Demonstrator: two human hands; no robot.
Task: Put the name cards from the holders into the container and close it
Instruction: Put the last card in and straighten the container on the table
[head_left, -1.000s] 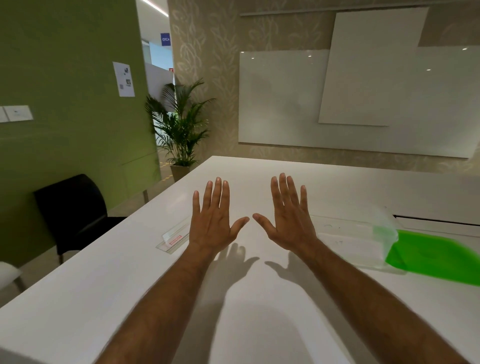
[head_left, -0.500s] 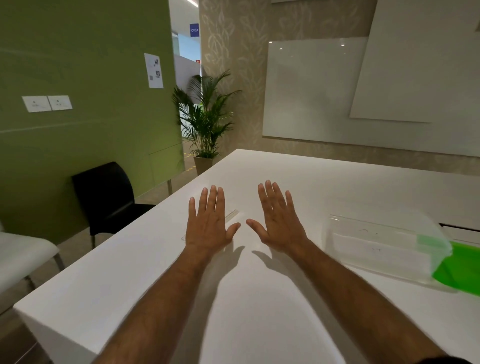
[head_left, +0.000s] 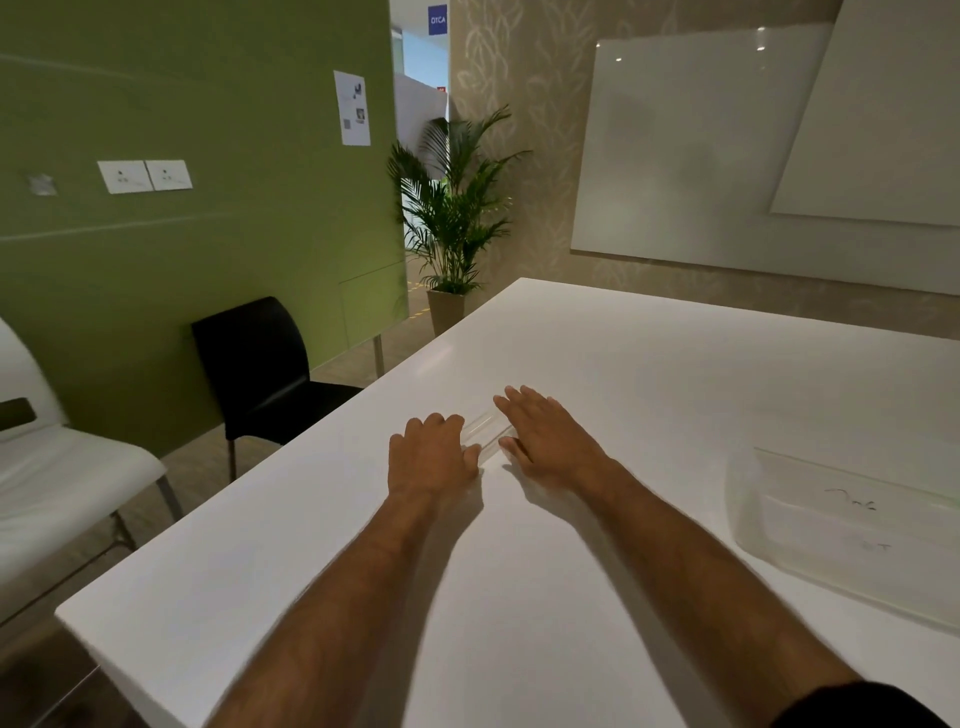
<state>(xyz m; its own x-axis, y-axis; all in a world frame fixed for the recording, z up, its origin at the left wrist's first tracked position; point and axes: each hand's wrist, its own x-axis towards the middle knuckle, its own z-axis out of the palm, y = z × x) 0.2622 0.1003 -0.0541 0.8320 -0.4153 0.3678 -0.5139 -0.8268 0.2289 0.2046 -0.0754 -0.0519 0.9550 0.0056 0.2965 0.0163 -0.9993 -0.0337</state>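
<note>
A clear acrylic name card holder (head_left: 485, 430) lies on the white table (head_left: 519, 597), and both hands are at it. My left hand (head_left: 431, 452) has its fingers curled over the holder's left end, thumb at its near edge. Laid over the right end is my right hand (head_left: 550, 439), fingers fairly straight and thumb touching the front edge. No card can be made out inside the holder. The clear plastic container (head_left: 841, 535) stands open-topped at the right, apart from both hands. Its lid is out of view.
The table's left edge and near corner lie close to my left arm. Beyond the edge stand a black chair (head_left: 260, 364) and a white chair (head_left: 62, 467). A potted palm (head_left: 457, 218) is past the far corner, whiteboards on the back wall.
The view swung left and down, so the green lid left the frame. Both hands, spread flat in the air before, dropped onto the holder, and the left fingers curled.
</note>
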